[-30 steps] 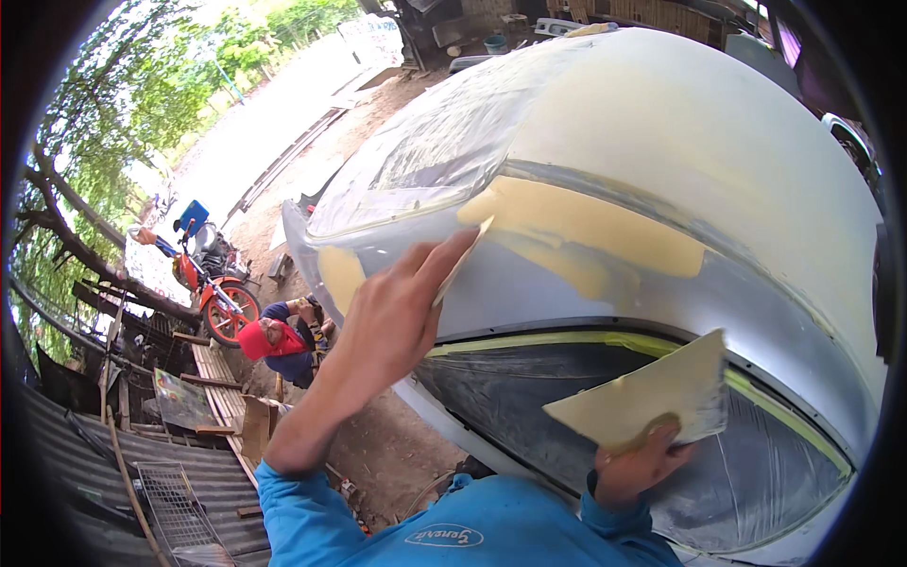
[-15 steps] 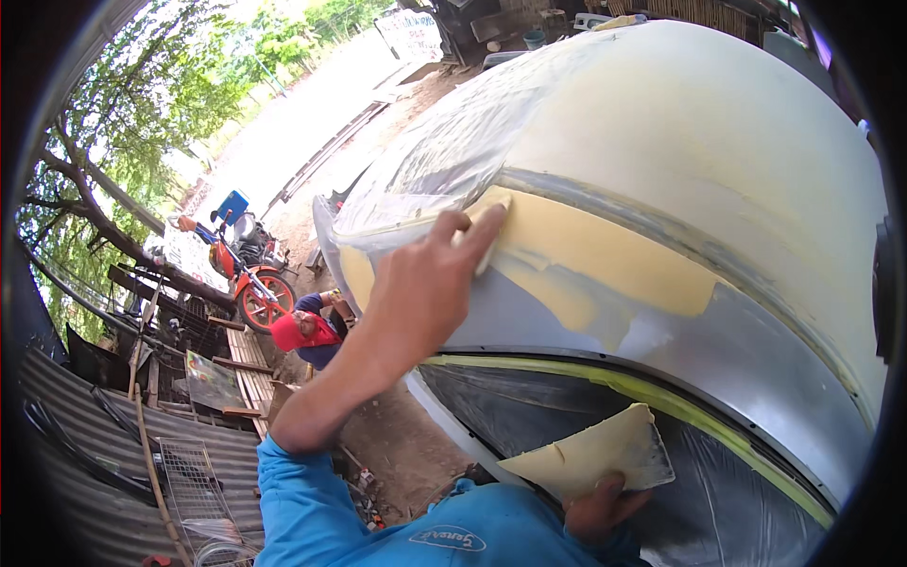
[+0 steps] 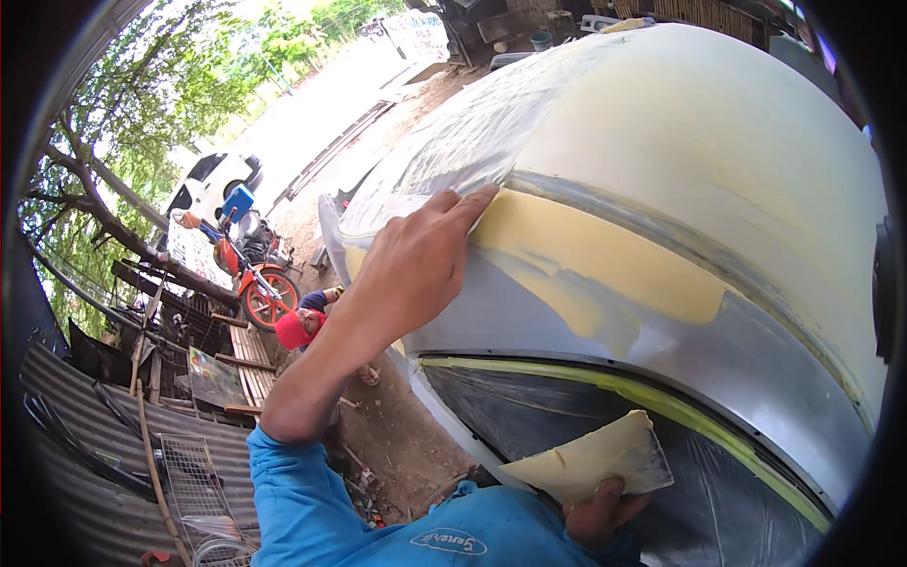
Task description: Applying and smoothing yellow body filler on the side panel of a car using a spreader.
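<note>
My left hand [image 3: 416, 260] lies with its fingers stretched out on the grey car body panel [image 3: 661, 340]. It presses a thin pale spreader [image 3: 484, 214], mostly hidden under the fingers, at the left end of a band of yellow filler [image 3: 605, 265]. My right hand [image 3: 600, 515] is low by my chest. It grips a flat board smeared with yellow filler [image 3: 586, 458] from below. Under the panel runs a masked window [image 3: 567, 416] edged with yellow-green tape.
The panel's upper part [image 3: 718, 123] is pale and sanded. On the dirt ground to the left a person in a red cap [image 3: 300, 326] crouches beside a red motorbike [image 3: 250, 274]. Nearby are wooden planks [image 3: 250, 364], corrugated sheets [image 3: 85, 444] and a white car [image 3: 213, 180].
My left hand has slid up and right along the filler band, staying on the panel. My right hand with the board has dropped lower and nearer my chest.
</note>
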A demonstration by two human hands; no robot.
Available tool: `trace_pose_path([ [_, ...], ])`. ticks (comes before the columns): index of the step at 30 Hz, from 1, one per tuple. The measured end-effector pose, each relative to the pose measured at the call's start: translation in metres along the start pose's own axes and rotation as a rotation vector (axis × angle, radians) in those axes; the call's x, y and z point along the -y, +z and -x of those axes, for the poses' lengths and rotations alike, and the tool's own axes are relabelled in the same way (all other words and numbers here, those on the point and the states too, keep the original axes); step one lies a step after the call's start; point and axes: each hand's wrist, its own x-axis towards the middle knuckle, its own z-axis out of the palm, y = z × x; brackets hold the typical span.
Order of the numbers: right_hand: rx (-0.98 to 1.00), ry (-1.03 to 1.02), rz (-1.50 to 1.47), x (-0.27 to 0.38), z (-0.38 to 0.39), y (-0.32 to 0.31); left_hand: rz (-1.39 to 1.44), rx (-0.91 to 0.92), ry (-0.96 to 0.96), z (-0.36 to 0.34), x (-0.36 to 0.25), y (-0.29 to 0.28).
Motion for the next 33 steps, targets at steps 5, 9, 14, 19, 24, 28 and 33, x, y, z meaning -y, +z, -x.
trace_pose_path([
  [5,-0.08,0.085,-0.468,0.006,-0.004,0.007,-0.048,0.043,0.03,-0.008,-0.005,0.0],
  [9,0.02,0.133,-0.557,0.01,-0.011,0.003,-0.136,0.05,-0.034,-0.005,-0.016,0.006],
  [14,-0.023,0.032,-0.55,0.01,-0.013,0.009,0.027,0.052,-0.031,0.006,-0.015,-0.001],
  [19,0.018,0.048,-0.522,0.011,-0.014,0.006,-0.067,0.006,0.003,-0.004,-0.004,0.0],
  [24,-0.022,0.033,-0.548,0.011,-0.012,0.009,-0.058,0.05,0.021,-0.008,-0.007,-0.001],
  [28,-0.027,0.03,-0.548,0.011,-0.013,0.009,-0.136,0.051,0.005,-0.007,-0.012,0.006],
  [33,-0.024,0.045,-0.586,0.015,-0.018,0.011,-0.267,-0.017,0.062,0.013,-0.029,0.022],
])
